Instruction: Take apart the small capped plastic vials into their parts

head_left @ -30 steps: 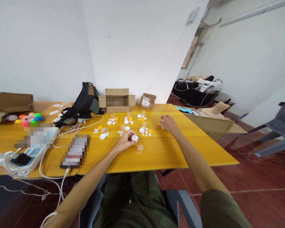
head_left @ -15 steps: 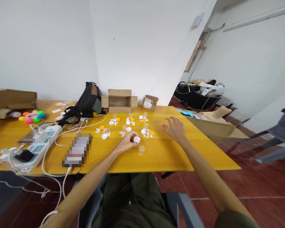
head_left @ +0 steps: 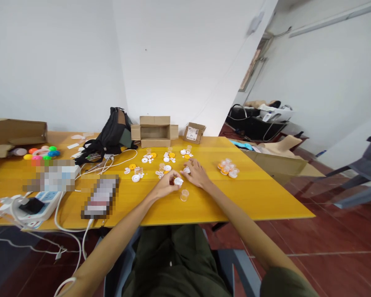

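Between the thumb and fingers of my left hand [head_left: 164, 186] is a small white round plastic piece [head_left: 178, 181], held just above the table. My right hand [head_left: 198, 175] reaches over a group of small parts, its fingers spread and bent downward; a white dotted piece [head_left: 187, 169] shows by its fingertips. Whether they touch it is hard to see. A clear plastic cup [head_left: 184, 195] stands on the table just below both hands. Beyond them lie several little groups of white discs [head_left: 135, 178], yellow rings [head_left: 153, 155] and clear cups [head_left: 162, 166].
At the right sits a cluster of clear cups with orange and white bases [head_left: 228, 169]. Two cardboard boxes [head_left: 155, 143] and a black backpack [head_left: 115, 132] stand at the back. A phone [head_left: 101, 197], a power strip [head_left: 46, 206] and white cables occupy the left.
My right hand has moved left from the right side of the table to the group of parts, uncovering the cluster of cups there. My left hand stays put with the white piece.
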The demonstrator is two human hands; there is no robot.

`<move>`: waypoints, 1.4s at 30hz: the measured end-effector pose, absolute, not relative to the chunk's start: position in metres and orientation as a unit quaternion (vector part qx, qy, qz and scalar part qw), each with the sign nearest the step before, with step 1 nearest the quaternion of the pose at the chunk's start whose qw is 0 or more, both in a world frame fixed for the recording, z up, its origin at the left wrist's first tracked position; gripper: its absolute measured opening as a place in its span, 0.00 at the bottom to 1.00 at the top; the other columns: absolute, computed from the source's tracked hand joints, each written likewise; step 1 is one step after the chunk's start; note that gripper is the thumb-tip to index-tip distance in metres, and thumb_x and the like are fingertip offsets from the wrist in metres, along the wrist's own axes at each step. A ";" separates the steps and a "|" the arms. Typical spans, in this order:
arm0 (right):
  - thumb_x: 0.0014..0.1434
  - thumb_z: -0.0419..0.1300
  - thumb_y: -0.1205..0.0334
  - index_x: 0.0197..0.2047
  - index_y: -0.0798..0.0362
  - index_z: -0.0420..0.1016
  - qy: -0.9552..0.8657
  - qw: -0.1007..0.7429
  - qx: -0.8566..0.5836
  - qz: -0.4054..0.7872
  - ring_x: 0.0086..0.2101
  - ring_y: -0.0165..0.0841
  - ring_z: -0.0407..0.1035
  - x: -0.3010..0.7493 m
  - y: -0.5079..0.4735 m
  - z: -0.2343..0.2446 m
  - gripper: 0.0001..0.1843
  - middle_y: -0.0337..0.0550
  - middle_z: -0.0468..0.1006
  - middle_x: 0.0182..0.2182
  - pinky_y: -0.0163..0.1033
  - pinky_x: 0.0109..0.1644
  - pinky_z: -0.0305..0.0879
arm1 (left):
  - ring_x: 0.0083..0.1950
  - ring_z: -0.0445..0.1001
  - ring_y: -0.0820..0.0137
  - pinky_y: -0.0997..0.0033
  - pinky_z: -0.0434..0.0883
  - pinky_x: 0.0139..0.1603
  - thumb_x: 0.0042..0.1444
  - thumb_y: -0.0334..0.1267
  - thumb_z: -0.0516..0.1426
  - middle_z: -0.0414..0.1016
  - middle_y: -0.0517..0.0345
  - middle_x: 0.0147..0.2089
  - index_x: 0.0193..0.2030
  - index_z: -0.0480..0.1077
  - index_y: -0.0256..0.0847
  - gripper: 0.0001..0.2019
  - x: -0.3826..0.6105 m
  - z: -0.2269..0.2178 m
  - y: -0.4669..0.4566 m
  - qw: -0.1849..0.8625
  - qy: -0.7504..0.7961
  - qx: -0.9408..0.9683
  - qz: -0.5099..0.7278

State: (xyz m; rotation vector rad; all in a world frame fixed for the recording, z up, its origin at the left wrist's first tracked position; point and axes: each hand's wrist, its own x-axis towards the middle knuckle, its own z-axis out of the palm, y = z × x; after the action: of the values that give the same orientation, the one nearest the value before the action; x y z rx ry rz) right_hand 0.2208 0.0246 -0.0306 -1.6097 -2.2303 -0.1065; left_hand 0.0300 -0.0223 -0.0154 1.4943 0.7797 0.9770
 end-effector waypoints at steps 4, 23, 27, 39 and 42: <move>0.67 0.53 0.51 0.47 0.49 0.72 -0.788 0.194 -0.583 -0.046 0.49 0.44 0.68 0.221 0.025 -0.033 0.13 0.55 0.70 0.54 0.50 0.52 0.67 | 0.32 0.66 0.74 0.72 0.64 0.37 0.40 0.30 0.62 0.66 0.66 0.29 0.34 0.66 0.41 0.13 0.030 -0.015 -0.023 0.562 0.329 0.637 0.412; 0.69 0.50 0.56 0.48 0.54 0.72 -0.700 0.170 -0.692 -0.055 0.49 0.45 0.68 0.250 0.064 -0.027 0.14 0.59 0.71 0.53 0.49 0.54 0.62 | 0.31 0.64 0.75 0.74 0.63 0.35 0.40 0.33 0.63 0.65 0.66 0.30 0.33 0.65 0.41 0.13 0.031 -0.015 -0.026 0.545 0.342 0.656 0.396; 0.68 0.50 0.57 0.47 0.54 0.72 -0.687 0.197 -0.696 -0.068 0.48 0.48 0.69 0.261 0.085 -0.029 0.14 0.60 0.72 0.50 0.51 0.52 0.64 | 0.31 0.63 0.75 0.74 0.63 0.35 0.41 0.33 0.63 0.65 0.65 0.31 0.34 0.65 0.41 0.13 0.031 -0.014 -0.028 0.549 0.343 0.653 0.393; 0.66 0.51 0.58 0.47 0.56 0.73 -0.660 0.230 -0.712 -0.067 0.48 0.52 0.67 0.279 0.132 -0.038 0.14 0.65 0.71 0.51 0.55 0.52 0.63 | 0.32 0.64 0.74 0.73 0.63 0.36 0.43 0.30 0.61 0.66 0.64 0.32 0.35 0.64 0.41 0.12 0.032 -0.015 -0.036 0.552 0.346 0.653 0.385; 0.67 0.49 0.57 0.48 0.55 0.73 -0.655 0.255 -0.707 -0.069 0.50 0.52 0.66 0.279 0.134 -0.040 0.16 0.64 0.70 0.52 0.58 0.54 0.62 | 0.32 0.63 0.74 0.73 0.62 0.35 0.43 0.31 0.61 0.66 0.64 0.32 0.35 0.64 0.41 0.12 0.032 -0.016 -0.035 0.555 0.349 0.651 0.382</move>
State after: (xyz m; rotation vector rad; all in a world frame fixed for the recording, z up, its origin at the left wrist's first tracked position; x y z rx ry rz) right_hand 0.2791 0.1338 -0.0396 -1.9208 -1.7796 -0.1879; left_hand 0.0319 -0.0353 -0.0156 1.5388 0.8244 0.9024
